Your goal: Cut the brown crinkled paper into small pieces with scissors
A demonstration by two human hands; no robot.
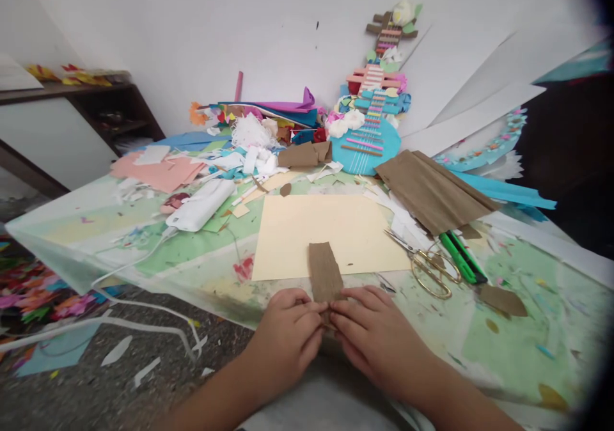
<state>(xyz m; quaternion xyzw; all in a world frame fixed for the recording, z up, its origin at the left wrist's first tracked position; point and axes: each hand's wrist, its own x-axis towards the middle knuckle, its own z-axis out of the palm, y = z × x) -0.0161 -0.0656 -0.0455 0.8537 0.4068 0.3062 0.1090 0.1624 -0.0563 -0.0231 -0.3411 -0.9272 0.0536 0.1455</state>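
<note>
Table [503, 354], cloth-covered and scrap-strewn, before a pale wall [201, 28]. Brown paper strip [325, 271]: at six o'clock, its far end overlapping a cream sheet [292, 233]. My left hand [290, 329] and right hand [378, 335]: fingertips nearly meeting, clamped on the strip's near end, probably so that both sides stayed steady. Scissors [415, 252], green cutter [461, 257]: lay at two o'clock, presumably for my right hand's reach. White box [204, 204], corded: sat at ten o'clock, clear of the sheet.
</note>
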